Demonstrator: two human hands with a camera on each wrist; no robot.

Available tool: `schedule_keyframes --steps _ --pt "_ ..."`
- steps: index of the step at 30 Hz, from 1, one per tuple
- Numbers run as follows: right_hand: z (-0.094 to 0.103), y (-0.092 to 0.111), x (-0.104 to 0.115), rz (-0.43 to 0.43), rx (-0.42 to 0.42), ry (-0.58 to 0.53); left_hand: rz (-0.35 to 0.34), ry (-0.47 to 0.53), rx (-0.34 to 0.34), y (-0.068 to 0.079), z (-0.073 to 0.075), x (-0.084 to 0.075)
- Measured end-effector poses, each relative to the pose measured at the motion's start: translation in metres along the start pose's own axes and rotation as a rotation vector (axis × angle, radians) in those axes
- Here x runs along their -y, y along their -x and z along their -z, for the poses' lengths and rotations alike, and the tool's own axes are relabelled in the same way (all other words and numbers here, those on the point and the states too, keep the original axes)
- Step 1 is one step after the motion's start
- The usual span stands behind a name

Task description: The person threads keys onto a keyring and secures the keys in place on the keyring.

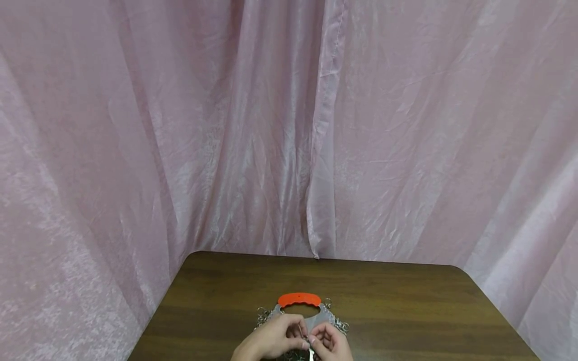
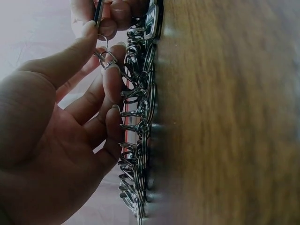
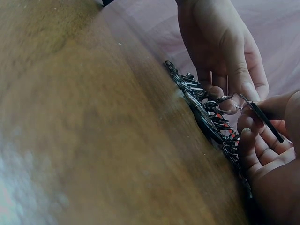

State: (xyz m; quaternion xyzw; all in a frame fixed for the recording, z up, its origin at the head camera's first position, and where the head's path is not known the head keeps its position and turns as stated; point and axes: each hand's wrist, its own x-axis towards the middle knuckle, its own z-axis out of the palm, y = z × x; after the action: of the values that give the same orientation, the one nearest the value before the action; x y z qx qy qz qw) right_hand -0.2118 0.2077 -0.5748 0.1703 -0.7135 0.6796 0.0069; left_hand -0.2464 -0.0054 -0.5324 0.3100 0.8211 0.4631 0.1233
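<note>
A flat metal plate (image 1: 322, 317) with an orange grip handle (image 1: 299, 299) lies on the table, hung around its edge with several metal clips and split rings (image 2: 143, 126). Over its near side, my left hand (image 1: 275, 338) pinches a small wire ring (image 2: 108, 58) between thumb and fingers. Close against it, my right hand (image 1: 333, 345) pinches a thin, flat metal piece (image 3: 266, 121), seen edge-on, with a ring (image 2: 103, 41) at its end. The two rings meet between the fingertips. I cannot tell what kind of thing the flat piece is.
The brown wooden table (image 1: 406, 306) has rounded far corners. Behind it hang pink, shiny curtains (image 1: 384, 150). Among the rings by the table surface, a flat metal tag (image 2: 152, 22) shows in the left wrist view.
</note>
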Motion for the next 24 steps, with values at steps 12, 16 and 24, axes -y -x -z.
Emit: schedule_keyframes --steps 12,16,24 --pt "0.0004 0.0019 -0.0045 0.034 0.000 0.009 0.037 0.084 0.043 0.0025 0.0007 -0.0006" --pt "-0.0009 0.0013 -0.0039 0.036 -0.014 0.009 0.033 0.040 0.032 0.0023 0.0014 -0.0016" --pt "-0.0014 0.0018 -0.0007 0.022 -0.016 0.005 0.018 0.000 0.003 0.0039 0.0013 -0.0054"
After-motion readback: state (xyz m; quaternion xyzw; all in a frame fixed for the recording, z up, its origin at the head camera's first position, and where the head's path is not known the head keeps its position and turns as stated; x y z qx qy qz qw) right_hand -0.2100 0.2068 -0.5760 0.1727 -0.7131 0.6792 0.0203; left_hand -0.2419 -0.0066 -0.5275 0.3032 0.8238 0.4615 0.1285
